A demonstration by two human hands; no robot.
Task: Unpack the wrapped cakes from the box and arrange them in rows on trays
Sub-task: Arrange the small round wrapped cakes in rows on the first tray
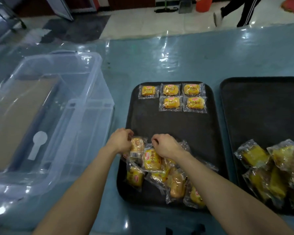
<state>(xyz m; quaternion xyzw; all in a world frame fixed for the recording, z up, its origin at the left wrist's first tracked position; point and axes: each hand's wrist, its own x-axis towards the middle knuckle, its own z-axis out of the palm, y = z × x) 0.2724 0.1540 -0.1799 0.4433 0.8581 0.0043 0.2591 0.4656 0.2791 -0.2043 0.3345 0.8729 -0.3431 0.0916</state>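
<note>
Both hands (121, 139) (165, 145) curled, pinching pkgd cakes (151, 160).

Person's own limbs only. Left hand (121, 139) and right hand (166, 146): bare. Wrists bare as well. Left forearm (85, 185) uncovered along its whole visible length, down to the bottom edge of the view. Right forearm (227, 189) likewise uncovered to the lower right. Lean build. Nails and finger detail too blurred to note.
</note>
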